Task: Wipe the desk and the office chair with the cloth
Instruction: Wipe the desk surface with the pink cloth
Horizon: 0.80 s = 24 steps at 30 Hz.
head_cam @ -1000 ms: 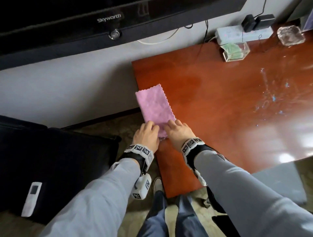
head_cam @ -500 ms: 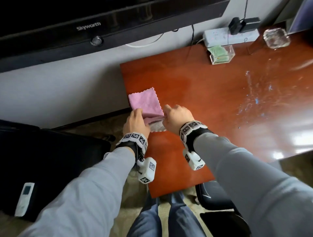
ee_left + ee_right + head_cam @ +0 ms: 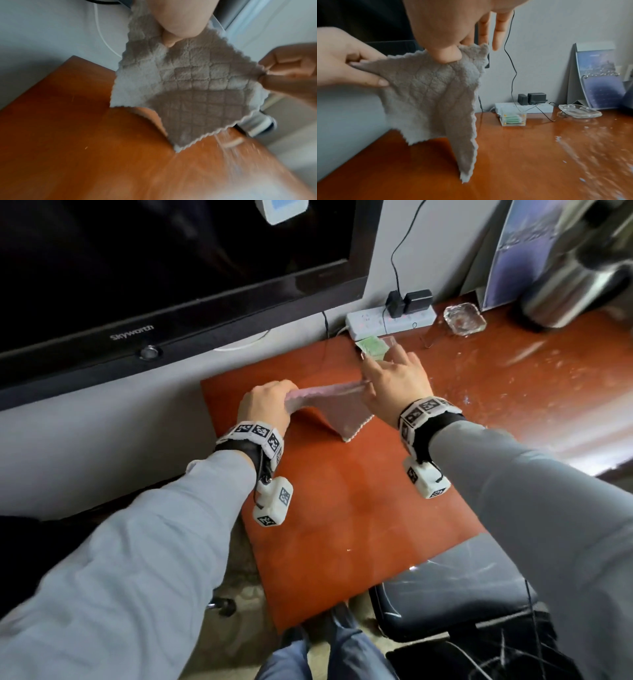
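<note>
Above the desk (image 3: 342,508), the cloth (image 3: 342,412) hangs between both pinching hands.

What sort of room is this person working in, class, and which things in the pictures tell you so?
Probably a small office or study corner: a wooden desk against the wall, a black office chair beside it, and a power strip with a desk calendar standing at the back.

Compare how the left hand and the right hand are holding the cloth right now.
The left hand has its fingers curled round its corner of the cloth; the right hand pinches its corner between thumb and forefinger, the other fingers straight. The left hand is over the desk's left edge; the right hand is further in, near the clear box. Both hold the cloth up, its lowest corner touching the desk.
</note>
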### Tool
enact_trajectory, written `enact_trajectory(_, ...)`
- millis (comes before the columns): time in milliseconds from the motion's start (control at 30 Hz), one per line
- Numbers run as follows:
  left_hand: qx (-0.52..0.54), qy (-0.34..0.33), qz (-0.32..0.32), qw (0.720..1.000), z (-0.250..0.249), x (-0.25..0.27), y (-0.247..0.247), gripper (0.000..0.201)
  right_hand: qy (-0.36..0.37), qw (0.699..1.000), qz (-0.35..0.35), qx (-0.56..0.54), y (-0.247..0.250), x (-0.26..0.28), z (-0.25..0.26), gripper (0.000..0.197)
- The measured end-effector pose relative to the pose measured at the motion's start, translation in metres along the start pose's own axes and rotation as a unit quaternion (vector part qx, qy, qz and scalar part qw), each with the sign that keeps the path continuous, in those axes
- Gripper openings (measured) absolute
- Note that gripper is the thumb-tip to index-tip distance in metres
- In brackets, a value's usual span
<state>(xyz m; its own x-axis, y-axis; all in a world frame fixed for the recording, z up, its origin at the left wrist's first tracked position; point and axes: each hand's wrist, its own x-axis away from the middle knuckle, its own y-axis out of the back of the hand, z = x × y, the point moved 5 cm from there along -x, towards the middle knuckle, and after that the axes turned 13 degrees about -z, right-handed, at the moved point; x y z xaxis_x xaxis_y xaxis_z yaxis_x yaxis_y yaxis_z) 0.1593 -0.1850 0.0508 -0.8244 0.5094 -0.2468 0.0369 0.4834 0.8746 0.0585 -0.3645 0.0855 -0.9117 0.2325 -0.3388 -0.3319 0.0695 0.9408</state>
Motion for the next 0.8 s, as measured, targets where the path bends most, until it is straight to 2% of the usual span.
enact_trajectory(100, -0.029, -0.073, 0.057, 0.995, -0.008, 0.040, -0.021, 0.047, 0.074, 0.997, 0.018, -0.004, -0.009, 0.041, -0.001, 0.017)
enact_trajectory(200, -0.086, -0.118, 0.178, 0.973, -0.003, 0.106, -0.056, 0.049, 0.131, 0.983, 0.128, 0.002, -0.041, 0.106, 0.006, 0.018)
enact_trajectory(300, -0.089, -0.133, 0.272, 0.949, 0.011, 0.170, -0.090, 0.051, 0.114, 0.956, 0.270, 0.002, -0.074, 0.168, 0.019, 0.020)
enact_trajectory(367, -0.072, -0.136, 0.302, 0.941, 0.018, 0.201, -0.105, 0.050, 0.085, 0.936, 0.341, 0.005, -0.091, 0.196, 0.027, 0.029)
enact_trajectory(433, -0.064, -0.133, 0.301, 0.942, 0.024, 0.218, -0.110, 0.046, 0.060, 0.933, 0.356, -0.005, -0.099, 0.207, 0.033, 0.040)
enact_trajectory(500, -0.046, -0.133, 0.277, 0.950, 0.026, 0.222, -0.106, 0.045, 0.048, 0.941, 0.335, -0.014, -0.102, 0.203, 0.040, 0.048)
enact_trajectory(600, -0.033, -0.118, 0.226, 0.967, 0.031, 0.212, -0.097, 0.063, 0.017, 0.958, 0.279, -0.061, -0.113, 0.184, 0.060, 0.056)
enact_trajectory(700, -0.028, -0.023, 0.134, 0.990, 0.055, 0.192, -0.097, 0.057, -0.009, 0.958, 0.258, -0.123, -0.133, 0.183, 0.096, 0.068)
enact_trajectory(800, -0.092, 0.038, 0.134, 0.986, 0.079, 0.185, -0.106, 0.061, -0.010, 0.955, 0.273, -0.113, -0.156, 0.210, 0.124, 0.069)
